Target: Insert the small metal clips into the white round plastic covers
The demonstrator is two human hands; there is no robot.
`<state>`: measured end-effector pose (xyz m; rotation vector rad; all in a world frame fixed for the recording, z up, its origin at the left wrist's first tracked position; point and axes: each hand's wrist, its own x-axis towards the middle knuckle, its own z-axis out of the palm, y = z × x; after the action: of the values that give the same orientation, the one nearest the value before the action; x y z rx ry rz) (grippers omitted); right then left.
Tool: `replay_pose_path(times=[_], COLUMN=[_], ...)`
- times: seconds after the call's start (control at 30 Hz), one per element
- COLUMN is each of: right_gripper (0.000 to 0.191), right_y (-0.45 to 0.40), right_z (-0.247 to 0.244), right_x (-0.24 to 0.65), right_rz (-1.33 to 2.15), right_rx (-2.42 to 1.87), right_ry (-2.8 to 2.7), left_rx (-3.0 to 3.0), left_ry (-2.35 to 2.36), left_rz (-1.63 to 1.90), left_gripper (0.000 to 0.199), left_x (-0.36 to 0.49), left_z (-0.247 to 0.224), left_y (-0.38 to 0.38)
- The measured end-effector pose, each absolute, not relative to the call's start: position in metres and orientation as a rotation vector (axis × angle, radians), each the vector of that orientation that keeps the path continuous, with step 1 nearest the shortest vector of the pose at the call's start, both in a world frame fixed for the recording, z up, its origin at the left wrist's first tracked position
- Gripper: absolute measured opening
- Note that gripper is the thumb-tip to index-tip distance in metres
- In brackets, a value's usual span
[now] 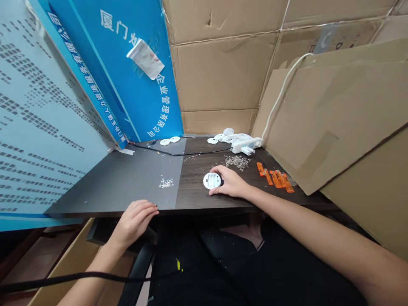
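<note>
My right hand [231, 182] grips a round white plastic battery housing [212, 181] by its edge, thumb and fingers on either side. Its slotted inner face is turned up, just above the dark wood tabletop [191, 193]. At the front edge of the table is my left hand [137, 219], its fingers pressed together; a tiny dark thing shows at the fingertips, too small to name. Between the hands and further in lies a small scatter of shiny metal pieces [166, 182] on the grey mat [127, 187]. A larger heap of small metal pieces [237, 162] lies beyond my right hand.
More round white parts [228, 135] lie at the back, and two white discs [170, 140] further left. A white power strip [245, 144] has cables running from it. Several orange pieces [279, 178] lie at right. Cardboard [223, 72] and blue panels [127, 85] wall the table in.
</note>
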<state>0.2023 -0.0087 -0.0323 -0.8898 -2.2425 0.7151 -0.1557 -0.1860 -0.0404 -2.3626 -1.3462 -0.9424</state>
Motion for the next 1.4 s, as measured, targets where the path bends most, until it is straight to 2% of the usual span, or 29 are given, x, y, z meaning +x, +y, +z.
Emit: replay_pose_path(times=[0.2,0.33,0.5,0.6,0.7,0.87,1.17,1.4], right_gripper=[0.082,0.075,0.072,0.072,0.075,0.07,0.071,0.07], right_y=[-0.006,-0.004,0.002,0.008,0.011,0.01,0.01,0.01], right_z=[-0.035,-0.032,-0.03,-0.032,-0.035,-0.035,-0.036,-0.037], right_x=[0.201,0.202,0.211,0.215,0.216,0.215,0.215,0.215], right_rz=[0.683,0.639,0.576,0.566,0.584,0.601,0.614,0.606], right_rx=[-0.861,-0.877,-0.901,-0.886,-0.907,-0.935,-0.959,-0.971], right_ry=[-2.257,-2.28,-2.275,-2.257,-2.251,-2.242,-2.252,-2.246], left_rx=[-2.27,-2.379,-2.774,-2.993,-3.067,-3.127,-3.101,-2.997], left_ry=[-1.61,-1.639,-1.507,-1.395,-1.391,-1.417,-1.356,-1.354], left_rz=[-1.256,-1.341,-1.22,-1.076,-1.103,-1.089,-0.95,-1.0], left_gripper=[0.015,0.022,0.026,0.023,0.022,0.02,0.024,0.022], left_x=[-0.123,-0.085,-0.04,-0.021,-0.012,-0.016,-0.021,-0.007], left_z=[-0.03,0.001,0.033,0.031,0.016,-0.002,-0.001,-0.005], left_y=[-0.175,-0.13,-0.046,-0.003,0.021,0.022,0.015,0.008])
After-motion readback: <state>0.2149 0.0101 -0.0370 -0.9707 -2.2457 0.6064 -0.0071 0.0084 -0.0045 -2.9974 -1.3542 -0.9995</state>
